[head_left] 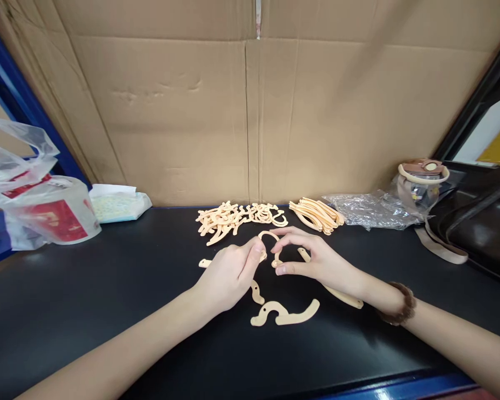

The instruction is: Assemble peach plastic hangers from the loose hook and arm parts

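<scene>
Both my hands meet over the middle of a black table point(108, 289). My left hand point(229, 275) and my right hand point(312, 258) pinch the two ends of a curved beige hook-shaped piece point(269, 236), holding it between them. A similar S-shaped piece point(285, 314) lies flat just in front of my hands. More long curved pieces point(344, 297) lie under my right wrist. Another piece end point(204, 263) pokes out left of my left hand. A brown beaded bracelet point(402, 305) circles my right wrist.
A loose heap of the beige pieces point(233, 218) and a neat stack of them point(316, 215) lie at the back by a cardboard wall point(250, 111). Plastic bags point(37, 200), a white packet point(116, 203), crumpled clear plastic point(370, 210) and a dark bag point(475, 222) flank them.
</scene>
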`<action>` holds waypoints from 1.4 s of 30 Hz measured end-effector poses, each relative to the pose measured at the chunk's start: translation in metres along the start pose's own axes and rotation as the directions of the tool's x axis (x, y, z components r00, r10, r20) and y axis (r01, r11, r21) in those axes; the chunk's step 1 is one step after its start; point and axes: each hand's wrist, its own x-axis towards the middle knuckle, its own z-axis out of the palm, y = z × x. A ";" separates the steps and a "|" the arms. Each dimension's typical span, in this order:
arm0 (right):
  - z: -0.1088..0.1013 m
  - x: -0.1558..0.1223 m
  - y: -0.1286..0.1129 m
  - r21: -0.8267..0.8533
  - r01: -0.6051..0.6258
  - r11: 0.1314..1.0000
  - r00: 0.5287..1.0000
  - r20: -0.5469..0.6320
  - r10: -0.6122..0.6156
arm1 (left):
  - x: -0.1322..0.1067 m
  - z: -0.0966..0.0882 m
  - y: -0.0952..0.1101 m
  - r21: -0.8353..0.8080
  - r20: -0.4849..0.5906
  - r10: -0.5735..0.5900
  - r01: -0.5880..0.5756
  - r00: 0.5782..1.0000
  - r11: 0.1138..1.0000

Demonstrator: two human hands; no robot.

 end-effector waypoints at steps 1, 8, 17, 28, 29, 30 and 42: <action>0.002 0.000 -0.001 0.039 -0.007 0.999 1.000 -0.004 0.007 | 0.000 0.001 0.000 -0.002 0.010 -0.009 0.009 1.000 1.000; 0.006 -0.003 -0.001 0.210 -0.074 0.975 0.997 0.019 0.072 | -0.002 0.004 0.004 -0.020 0.035 -0.005 0.006 0.999 1.000; 0.005 -0.003 0.002 0.236 -0.086 0.968 0.996 -0.016 0.092 | -0.005 0.006 0.004 0.034 0.032 0.090 -0.091 0.995 0.995; 0.010 -0.007 -0.004 0.225 -0.149 0.963 0.983 -0.074 0.169 | -0.005 0.005 0.015 0.159 0.113 0.052 -0.070 0.992 0.985; 0.011 -0.007 -0.004 0.191 -0.144 0.971 0.983 -0.081 0.162 | -0.005 0.006 0.015 0.191 0.110 0.042 -0.063 0.993 0.980; 0.011 -0.008 -0.004 0.152 -0.142 0.978 0.984 -0.087 0.156 | -0.005 0.007 0.015 0.222 0.103 0.037 -0.059 0.994 0.973; 0.011 -0.015 -0.012 -0.493 0.013 0.870 0.998 -0.044 -0.040 | -0.002 0.007 0.014 0.323 0.133 0.035 -0.077 0.990 0.943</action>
